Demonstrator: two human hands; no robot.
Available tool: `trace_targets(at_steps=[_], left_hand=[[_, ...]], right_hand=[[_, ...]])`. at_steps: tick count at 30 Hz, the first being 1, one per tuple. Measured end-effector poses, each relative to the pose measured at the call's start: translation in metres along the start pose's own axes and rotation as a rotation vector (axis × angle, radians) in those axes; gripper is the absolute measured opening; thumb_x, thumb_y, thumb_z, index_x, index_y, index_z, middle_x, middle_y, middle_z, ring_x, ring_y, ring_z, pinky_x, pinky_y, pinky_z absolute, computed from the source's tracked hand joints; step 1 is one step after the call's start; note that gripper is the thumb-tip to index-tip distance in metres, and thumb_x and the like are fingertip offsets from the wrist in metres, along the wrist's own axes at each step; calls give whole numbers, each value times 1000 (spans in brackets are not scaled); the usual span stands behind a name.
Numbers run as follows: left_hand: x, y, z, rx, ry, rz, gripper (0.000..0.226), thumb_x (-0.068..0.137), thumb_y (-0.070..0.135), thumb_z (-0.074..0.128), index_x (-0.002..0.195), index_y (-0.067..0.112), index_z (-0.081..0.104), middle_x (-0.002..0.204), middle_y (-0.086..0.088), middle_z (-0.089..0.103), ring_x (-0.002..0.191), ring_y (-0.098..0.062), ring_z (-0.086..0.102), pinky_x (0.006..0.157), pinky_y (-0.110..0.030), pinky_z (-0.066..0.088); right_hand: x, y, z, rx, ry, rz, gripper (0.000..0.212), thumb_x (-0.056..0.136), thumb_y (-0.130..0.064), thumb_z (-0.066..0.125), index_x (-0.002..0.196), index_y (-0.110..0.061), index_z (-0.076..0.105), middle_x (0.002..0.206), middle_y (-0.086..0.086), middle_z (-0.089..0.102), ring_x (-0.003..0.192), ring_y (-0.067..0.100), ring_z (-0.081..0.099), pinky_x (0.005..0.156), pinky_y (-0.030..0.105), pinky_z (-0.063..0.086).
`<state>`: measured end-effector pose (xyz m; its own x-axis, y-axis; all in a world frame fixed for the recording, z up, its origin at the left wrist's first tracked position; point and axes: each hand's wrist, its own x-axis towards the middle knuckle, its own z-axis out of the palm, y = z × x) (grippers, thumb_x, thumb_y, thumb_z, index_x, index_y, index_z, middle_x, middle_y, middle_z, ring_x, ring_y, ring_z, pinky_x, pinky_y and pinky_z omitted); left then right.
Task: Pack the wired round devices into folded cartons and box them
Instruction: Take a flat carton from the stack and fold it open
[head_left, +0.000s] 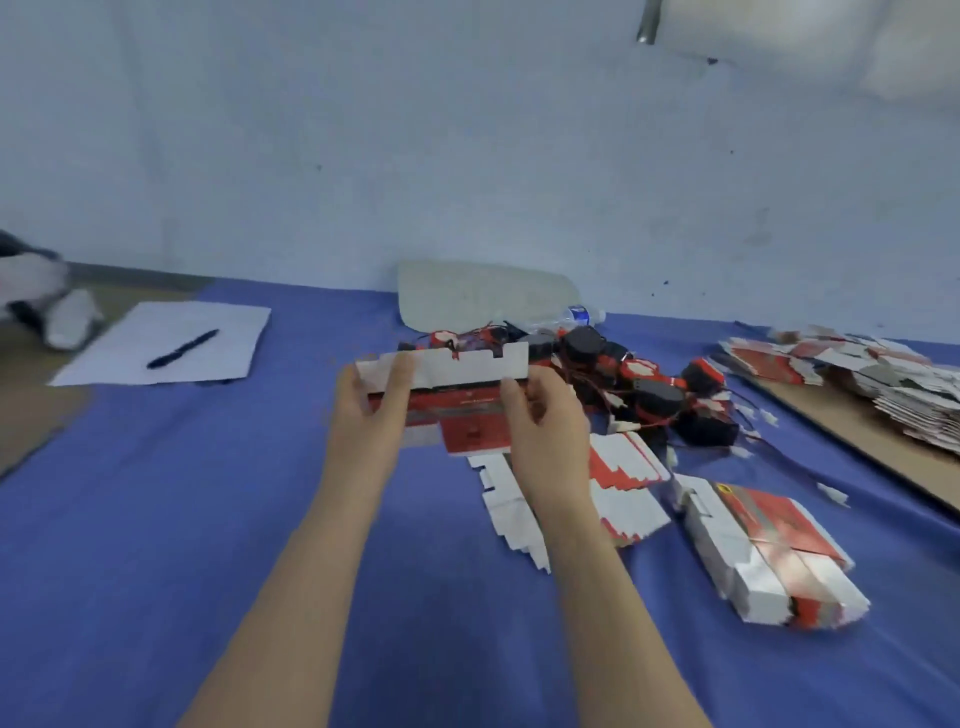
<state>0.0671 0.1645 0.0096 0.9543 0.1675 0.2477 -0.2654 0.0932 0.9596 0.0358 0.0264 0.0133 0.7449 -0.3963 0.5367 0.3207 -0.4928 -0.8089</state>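
At frame centre, the left hand (371, 402) and right hand (540, 415) each hold an end of a flat carton (457, 400), seemingly mid-fold; next, closing its flaps.

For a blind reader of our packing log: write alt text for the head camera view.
The left hand and right hand hold an unfolded red-and-white carton above a blue-covered table. Behind it lies a tangle of black round devices with red wires; bundles of flat cartons lie to the right, a pen on paper to the left.
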Motion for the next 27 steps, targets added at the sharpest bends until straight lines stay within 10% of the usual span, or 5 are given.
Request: trace_targets(at_steps=[9, 14, 20, 27], left_hand=[[-1, -48, -19, 42, 93, 145, 57, 79, 41, 67, 123, 27, 34, 122, 10, 48, 110, -7, 50, 84, -5, 40], [-1, -55, -18, 60, 124, 169, 78, 70, 58, 59, 135, 25, 30, 113, 31, 38, 102, 9, 48, 80, 2, 36], [-9, -55, -12, 35, 45, 184, 41, 96, 45, 37, 131, 24, 38, 102, 41, 49, 91, 26, 47, 72, 4, 36], [-18, -48, -13, 176, 106, 355, 21, 88, 59, 34, 92, 43, 47, 89, 30, 57, 80, 2, 54, 68, -7, 41]], right_hand=[[-29, 32, 47, 3, -144, -21, 26, 102, -23, 39, 116, -18, 60, 90, -21, 62, 79, -16, 54, 67, 4, 37], [-29, 37, 50, -9, -168, -1, 33, 103, -26, 36, 126, -17, 57, 114, -5, 67, 98, 5, 59, 77, 9, 40], [-37, 38, 57, 2, -259, 16, 39, 102, -33, 35, 135, -19, 51, 120, 0, 65, 104, 11, 59, 79, 10, 39], [-32, 35, 50, 188, -213, 69, 21, 95, -46, 45, 110, -37, 55, 95, -19, 63, 85, -6, 57, 71, 8, 41]])
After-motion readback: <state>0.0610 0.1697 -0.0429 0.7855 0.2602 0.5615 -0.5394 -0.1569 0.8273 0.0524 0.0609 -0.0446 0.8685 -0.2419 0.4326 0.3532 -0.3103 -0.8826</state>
